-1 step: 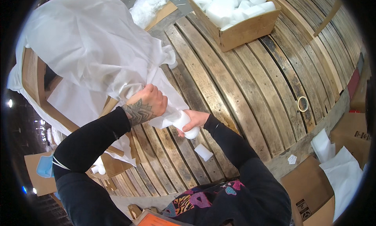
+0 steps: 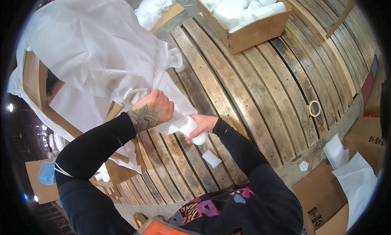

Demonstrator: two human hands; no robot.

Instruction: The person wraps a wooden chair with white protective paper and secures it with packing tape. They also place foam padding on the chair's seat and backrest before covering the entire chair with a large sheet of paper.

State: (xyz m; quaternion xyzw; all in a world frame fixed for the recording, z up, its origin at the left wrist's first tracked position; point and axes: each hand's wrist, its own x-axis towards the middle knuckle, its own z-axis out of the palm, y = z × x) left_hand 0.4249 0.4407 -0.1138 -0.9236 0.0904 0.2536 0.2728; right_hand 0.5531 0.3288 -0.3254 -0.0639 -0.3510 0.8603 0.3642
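A thin white cover sheet (image 2: 93, 43) drapes over a piece of wooden furniture, whose brown frame (image 2: 38, 84) shows at the left. My left hand (image 2: 154, 108) is closed in a fist on the sheet, bunching it; whatever lies inside that fist is hidden. Just to its right, my right hand (image 2: 203, 124) wraps around a white foam piece (image 2: 188, 126) at the sheet's narrow end, thumb on top. Another white foam piece (image 2: 211, 158) lies loose on the slats below my right hand. More white foam (image 2: 177, 60) pokes out from the sheet's far edge.
Wooden slats (image 2: 260, 100) form the work surface. A cardboard box (image 2: 260, 33) full of white foam pieces stands at the far side. A tan ring (image 2: 315, 108) lies to the right. Opened cartons (image 2: 317, 190) and white foam sheets (image 2: 356, 186) are at the lower right.
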